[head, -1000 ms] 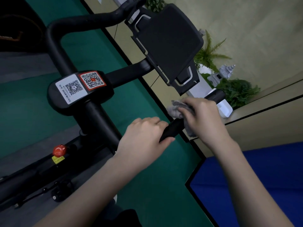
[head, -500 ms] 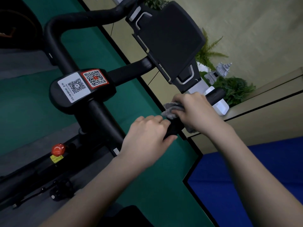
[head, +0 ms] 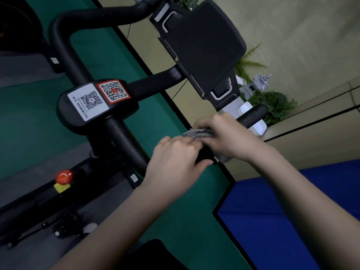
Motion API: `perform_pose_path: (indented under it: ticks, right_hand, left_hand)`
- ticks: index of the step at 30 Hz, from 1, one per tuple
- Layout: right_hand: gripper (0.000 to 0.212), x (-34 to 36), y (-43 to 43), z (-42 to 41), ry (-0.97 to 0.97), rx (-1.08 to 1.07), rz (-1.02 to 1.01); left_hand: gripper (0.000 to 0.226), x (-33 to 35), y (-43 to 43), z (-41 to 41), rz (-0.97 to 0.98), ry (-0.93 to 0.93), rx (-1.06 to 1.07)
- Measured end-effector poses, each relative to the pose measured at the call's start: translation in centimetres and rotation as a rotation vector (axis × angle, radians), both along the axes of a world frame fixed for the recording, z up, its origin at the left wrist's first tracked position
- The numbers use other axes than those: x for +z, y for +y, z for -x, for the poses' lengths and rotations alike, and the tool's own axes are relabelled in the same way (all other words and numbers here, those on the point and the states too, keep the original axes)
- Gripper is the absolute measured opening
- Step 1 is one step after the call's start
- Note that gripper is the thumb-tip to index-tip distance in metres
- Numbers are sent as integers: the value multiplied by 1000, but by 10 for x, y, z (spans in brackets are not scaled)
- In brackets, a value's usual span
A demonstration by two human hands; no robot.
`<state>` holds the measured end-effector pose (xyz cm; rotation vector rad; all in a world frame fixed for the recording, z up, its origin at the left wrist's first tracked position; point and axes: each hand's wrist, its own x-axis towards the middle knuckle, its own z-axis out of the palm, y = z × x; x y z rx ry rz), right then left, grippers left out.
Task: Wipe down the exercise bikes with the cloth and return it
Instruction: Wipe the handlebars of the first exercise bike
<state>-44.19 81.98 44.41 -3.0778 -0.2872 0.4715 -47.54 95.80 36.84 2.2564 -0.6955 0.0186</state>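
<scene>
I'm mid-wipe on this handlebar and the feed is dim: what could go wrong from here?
The left hand grips the handlebar right beside the cloth, so the stretch under it may go unwiped. The cloth is bunched under the right hand; it could slip off the bar. Rubbing the QR stickers later might lift an edge.

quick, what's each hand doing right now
Left hand: grips the handlebar.
Right hand: holds the cloth against the handlebar.
</scene>
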Motion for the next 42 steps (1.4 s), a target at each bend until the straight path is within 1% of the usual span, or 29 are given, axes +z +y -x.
perform_pose_path:
  ticks: [1,3,6,8,10,13,16,19,23,27,29,31,33,35,42]
  right_hand:
    - [7,0,0,0,18,-3,-16]
    - [8,2,-5,-1,-19,-17,16]
    - [10,2,-21,0,-230,-22,161]
    - [12,-2,-25,8,-341,-13,155]
    - [14,-11,-26,21,-394,17,76]
    - [21,-20,-38,37,-484,-34,-79]
    - [22,-30,-54,44,-715,-120,-137]
    - [24,-53,-48,51,-967,-233,-261]
    - [29,-83,-35,58,-1127,-313,-444]
    - [27,-86,-38,45,-1280,-444,-534]
    - [22,-88,-38,41,-1331,-494,-576]
    - [21,-93,-32,42,-1366,-584,-675]
    - [24,-97,-22,45,-1383,-691,-805]
    - [26,-98,-17,45,-1407,-748,-881]
    - [21,-75,-40,22,-1527,-826,-919]
  left_hand:
    - [40,0,0,0,10,3,4]
    - [39,1,0,0,28,-1,11]
    - [39,1,0,0,2,19,15]
    - [39,1,0,0,0,31,18]
    - [39,3,-2,0,5,46,18]
    - [40,6,-5,0,-4,91,5]
    - [39,9,-9,-3,-6,104,-12]
    - [37,10,-15,-7,-14,100,-30]
    - [38,12,-25,-15,0,141,-42]
    - [38,12,-36,-20,46,193,-54]
    - [37,10,-39,-23,57,204,-47]
    - [36,8,-43,-24,65,213,-40]
    - [34,8,-46,-25,77,214,-37]
    - [32,8,-49,-26,83,203,-27]
    - [30,7,-52,-26,104,185,3]
